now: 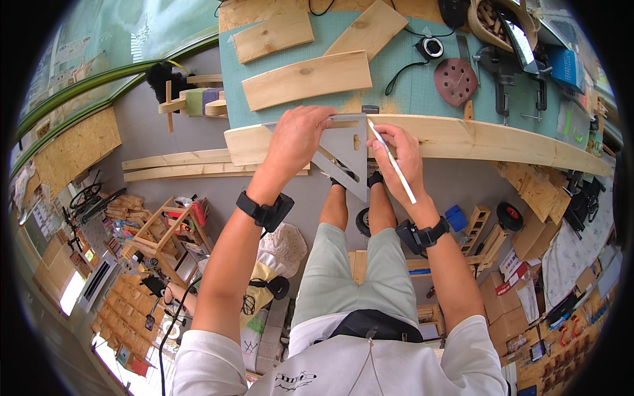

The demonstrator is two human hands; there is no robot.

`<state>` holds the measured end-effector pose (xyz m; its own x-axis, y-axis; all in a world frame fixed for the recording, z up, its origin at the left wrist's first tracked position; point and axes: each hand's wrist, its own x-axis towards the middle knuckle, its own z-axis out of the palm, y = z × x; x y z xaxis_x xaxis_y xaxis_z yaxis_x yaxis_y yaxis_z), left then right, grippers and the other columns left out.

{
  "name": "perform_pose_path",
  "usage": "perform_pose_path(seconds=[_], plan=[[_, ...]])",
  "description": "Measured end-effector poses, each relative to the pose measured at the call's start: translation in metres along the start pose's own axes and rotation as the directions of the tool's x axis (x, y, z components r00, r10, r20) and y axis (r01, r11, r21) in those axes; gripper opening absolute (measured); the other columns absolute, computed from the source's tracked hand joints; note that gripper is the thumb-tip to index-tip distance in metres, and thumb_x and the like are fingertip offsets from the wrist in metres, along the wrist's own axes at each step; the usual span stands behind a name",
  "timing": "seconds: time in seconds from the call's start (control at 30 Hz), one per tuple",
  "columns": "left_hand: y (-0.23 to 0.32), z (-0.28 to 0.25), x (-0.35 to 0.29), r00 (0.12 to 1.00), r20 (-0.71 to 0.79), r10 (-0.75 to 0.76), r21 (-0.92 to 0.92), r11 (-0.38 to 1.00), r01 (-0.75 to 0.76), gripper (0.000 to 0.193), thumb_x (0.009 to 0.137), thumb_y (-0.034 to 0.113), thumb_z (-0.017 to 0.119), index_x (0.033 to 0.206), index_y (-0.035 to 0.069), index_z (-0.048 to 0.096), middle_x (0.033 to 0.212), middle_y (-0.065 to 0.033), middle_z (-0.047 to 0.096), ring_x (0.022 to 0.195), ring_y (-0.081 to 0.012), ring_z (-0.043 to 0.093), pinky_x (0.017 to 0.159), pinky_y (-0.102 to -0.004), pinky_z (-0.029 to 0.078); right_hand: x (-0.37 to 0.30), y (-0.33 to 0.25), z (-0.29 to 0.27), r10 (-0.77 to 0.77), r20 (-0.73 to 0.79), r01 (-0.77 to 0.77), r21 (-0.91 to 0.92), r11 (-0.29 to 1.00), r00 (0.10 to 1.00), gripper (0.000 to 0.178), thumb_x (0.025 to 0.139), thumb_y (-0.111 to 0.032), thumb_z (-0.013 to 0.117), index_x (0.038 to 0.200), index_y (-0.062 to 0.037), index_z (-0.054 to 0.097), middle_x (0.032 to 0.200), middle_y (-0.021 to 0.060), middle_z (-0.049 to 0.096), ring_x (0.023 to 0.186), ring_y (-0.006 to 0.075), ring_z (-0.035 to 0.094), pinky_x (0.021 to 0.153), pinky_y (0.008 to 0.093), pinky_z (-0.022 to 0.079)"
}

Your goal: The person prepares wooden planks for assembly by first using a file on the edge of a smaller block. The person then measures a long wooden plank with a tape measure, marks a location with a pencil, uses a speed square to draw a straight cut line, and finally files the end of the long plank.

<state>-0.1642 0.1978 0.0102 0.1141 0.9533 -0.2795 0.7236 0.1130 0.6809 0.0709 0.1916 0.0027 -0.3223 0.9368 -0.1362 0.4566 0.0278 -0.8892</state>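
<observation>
A long pale wooden board (489,140) lies along the near edge of the workbench, its left end jutting past my left hand. My left hand (296,137) is closed on a grey triangular speed square (353,148), pressing it against the board. One corner of the square reaches past the board's near edge. In my right hand (403,153) a slim white pencil (404,181) is pinched, its tip at the board's far edge beside the square's right side. Parts of the square are covered by my left hand and wrist.
Three short planks (307,79) lie on the green bench mat (409,86). Toward the right are a tape measure (430,47), a round sanding disc (456,82), clamps (503,86) and a basket (492,26). Longer boards (191,165) sit lower at left.
</observation>
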Motion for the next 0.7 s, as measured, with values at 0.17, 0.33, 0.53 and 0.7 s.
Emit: perform_pose_path(seconds=[0.17, 0.33, 0.53, 0.7], plan=[[0.0, -0.002, 0.001, 1.0, 0.004, 0.022, 0.017, 1.0, -0.022, 0.02, 0.093, 0.01, 0.065, 0.11, 0.001, 0.071, 0.102, -0.0191, 0.072, 0.1, -0.0397, 0.065, 0.087, -0.0448, 0.051, 0.001, -0.002, 0.0, 0.024, 0.013, -0.024, 0.016, 1.0, 1.0, 0.027, 0.095, -0.018, 0.063, 0.117, -0.0031, 0.063, 0.099, 0.0068, 0.074, 0.097, 0.0242, 0.068, 0.097, 0.0386, 0.04], [-0.001, 0.0, 0.002, 1.0, 0.001, -0.013, -0.041, 0.999, 0.013, 0.021, 0.091, 0.007, 0.067, 0.11, 0.0, 0.072, 0.103, -0.0202, 0.072, 0.099, -0.0394, 0.066, 0.087, -0.0434, 0.052, 0.003, -0.009, -0.005, 0.052, 0.02, -0.052, 0.026, 0.998, 0.998, 0.024, 0.094, -0.017, 0.063, 0.112, -0.0022, 0.065, 0.096, 0.0088, 0.073, 0.094, 0.0251, 0.068, 0.093, 0.0386, 0.043], [-0.003, 0.004, 0.001, 0.999, -0.015, -0.029, -0.086, 0.996, 0.027, 0.023, 0.09, 0.006, 0.068, 0.111, 0.001, 0.073, 0.103, -0.0199, 0.073, 0.095, -0.0389, 0.067, 0.085, -0.0421, 0.053, -0.033, -0.025, -0.024, 0.162, 0.209, -0.153, -0.061, 0.986, 0.964, 0.022, 0.09, -0.013, 0.063, 0.108, -0.0021, 0.068, 0.093, 0.0101, 0.072, 0.09, 0.0276, 0.067, 0.093, 0.0396, 0.044], [-0.004, 0.002, 0.001, 1.0, -0.023, -0.021, -0.063, 0.998, 0.019, 0.022, 0.091, 0.008, 0.067, 0.111, 0.002, 0.073, 0.104, -0.0197, 0.073, 0.096, -0.0386, 0.067, 0.085, -0.0419, 0.053, -0.078, -0.025, -0.032, 0.195, 0.243, -0.19, -0.042, 0.981, 0.95, 0.026, 0.09, -0.011, 0.061, 0.116, -0.0052, 0.065, 0.096, 0.0085, 0.073, 0.093, 0.0278, 0.064, 0.094, 0.0405, 0.045]])
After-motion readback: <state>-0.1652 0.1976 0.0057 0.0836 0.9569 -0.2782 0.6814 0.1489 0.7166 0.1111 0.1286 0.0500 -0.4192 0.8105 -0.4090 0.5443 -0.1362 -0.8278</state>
